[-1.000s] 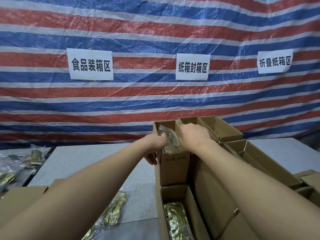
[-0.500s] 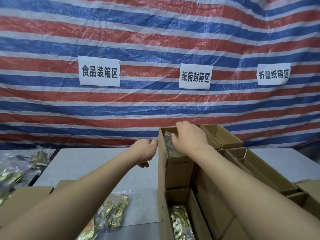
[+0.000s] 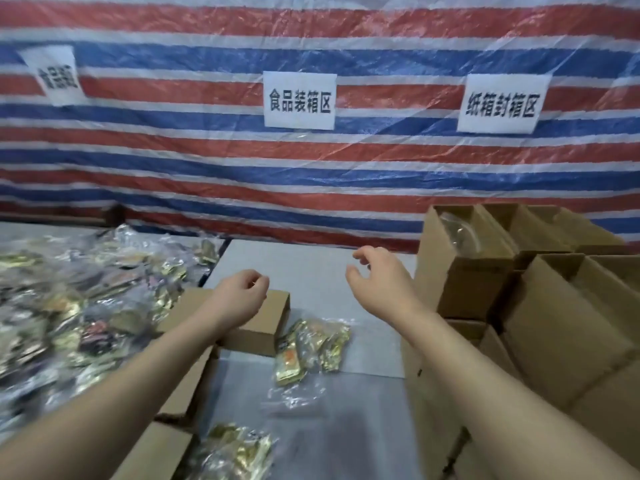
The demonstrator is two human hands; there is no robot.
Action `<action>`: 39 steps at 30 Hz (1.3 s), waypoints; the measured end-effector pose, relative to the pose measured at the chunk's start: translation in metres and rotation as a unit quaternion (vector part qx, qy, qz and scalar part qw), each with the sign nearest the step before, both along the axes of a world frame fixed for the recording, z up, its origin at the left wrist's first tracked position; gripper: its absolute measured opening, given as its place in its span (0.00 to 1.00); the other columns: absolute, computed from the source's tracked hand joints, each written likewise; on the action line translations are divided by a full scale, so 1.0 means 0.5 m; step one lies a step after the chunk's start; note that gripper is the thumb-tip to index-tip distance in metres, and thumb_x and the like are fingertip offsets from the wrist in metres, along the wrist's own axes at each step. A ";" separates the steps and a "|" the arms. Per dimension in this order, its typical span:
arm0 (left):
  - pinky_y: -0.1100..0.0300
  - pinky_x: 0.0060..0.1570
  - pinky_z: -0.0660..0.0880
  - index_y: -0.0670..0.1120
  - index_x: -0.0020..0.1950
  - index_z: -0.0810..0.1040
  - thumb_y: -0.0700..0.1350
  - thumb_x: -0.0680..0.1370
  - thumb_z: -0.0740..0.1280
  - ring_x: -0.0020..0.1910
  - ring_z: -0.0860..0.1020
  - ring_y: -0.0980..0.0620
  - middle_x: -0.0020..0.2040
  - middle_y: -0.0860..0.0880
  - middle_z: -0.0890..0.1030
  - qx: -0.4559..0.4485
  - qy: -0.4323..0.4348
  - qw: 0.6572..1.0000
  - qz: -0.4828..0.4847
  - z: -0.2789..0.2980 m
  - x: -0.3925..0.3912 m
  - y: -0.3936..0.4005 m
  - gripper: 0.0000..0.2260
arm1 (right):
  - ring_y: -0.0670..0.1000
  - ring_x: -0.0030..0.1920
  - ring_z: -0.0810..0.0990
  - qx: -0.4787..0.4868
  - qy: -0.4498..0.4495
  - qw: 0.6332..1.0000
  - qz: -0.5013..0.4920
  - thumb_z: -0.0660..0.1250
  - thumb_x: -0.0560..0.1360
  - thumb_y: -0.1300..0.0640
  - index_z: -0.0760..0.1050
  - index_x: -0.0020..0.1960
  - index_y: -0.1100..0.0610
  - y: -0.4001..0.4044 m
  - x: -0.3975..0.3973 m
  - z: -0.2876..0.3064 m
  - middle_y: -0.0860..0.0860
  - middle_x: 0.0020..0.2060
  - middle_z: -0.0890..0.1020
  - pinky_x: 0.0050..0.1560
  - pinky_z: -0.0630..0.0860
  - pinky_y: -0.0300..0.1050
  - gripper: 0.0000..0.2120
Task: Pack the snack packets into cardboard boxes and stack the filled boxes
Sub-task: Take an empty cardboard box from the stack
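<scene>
My left hand [image 3: 240, 296] hovers over a closed cardboard box [image 3: 258, 325], fingers loosely curled, holding nothing. My right hand [image 3: 381, 278] is in the air left of the stacked boxes, fingers spread and empty. The top open box [image 3: 460, 271] of the stack holds a clear snack packet [image 3: 462, 232]. A gold snack packet [image 3: 310, 348] lies on the grey table between my arms. Another packet [image 3: 235, 452] lies near the front edge. A big heap of packets [image 3: 69, 306] covers the left side.
Several open cardboard boxes [image 3: 571, 306] are stacked at the right. More flat boxes [image 3: 156, 452] sit under my left forearm. A striped tarp [image 3: 311, 174] with paper signs hangs behind the grey table [image 3: 311, 261].
Both hands have left the top open box and moved left over the table. The view has swung left, bringing the packet heap into sight.
</scene>
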State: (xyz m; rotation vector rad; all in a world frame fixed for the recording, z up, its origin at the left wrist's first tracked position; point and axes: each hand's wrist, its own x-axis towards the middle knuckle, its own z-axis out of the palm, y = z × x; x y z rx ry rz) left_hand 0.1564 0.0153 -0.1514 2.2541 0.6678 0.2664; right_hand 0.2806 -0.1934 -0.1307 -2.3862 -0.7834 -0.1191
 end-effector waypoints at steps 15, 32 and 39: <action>0.39 0.73 0.60 0.44 0.81 0.44 0.57 0.80 0.58 0.79 0.51 0.38 0.81 0.40 0.48 0.085 0.397 0.910 0.084 -0.563 -0.431 0.109 0.36 | 0.52 0.65 0.74 -0.128 0.212 0.963 0.110 0.63 0.79 0.52 0.74 0.68 0.56 0.175 -0.312 -0.383 0.51 0.64 0.77 0.64 0.69 0.43 0.19; 0.56 0.43 0.75 0.53 0.60 0.75 0.51 0.78 0.65 0.50 0.82 0.47 0.50 0.49 0.83 0.182 0.276 0.941 0.076 -0.370 -0.525 0.194 0.11 | 0.50 0.64 0.75 -0.103 0.240 0.960 0.104 0.60 0.80 0.50 0.74 0.69 0.55 0.177 -0.333 -0.341 0.50 0.65 0.76 0.64 0.71 0.43 0.19; 0.56 0.55 0.76 0.54 0.68 0.75 0.47 0.84 0.58 0.57 0.80 0.48 0.60 0.49 0.82 0.184 0.192 0.963 0.054 -0.253 -0.472 0.159 0.14 | 0.47 0.59 0.75 -0.043 0.254 0.958 0.123 0.62 0.81 0.48 0.72 0.70 0.53 0.197 -0.347 -0.322 0.49 0.63 0.77 0.61 0.72 0.42 0.20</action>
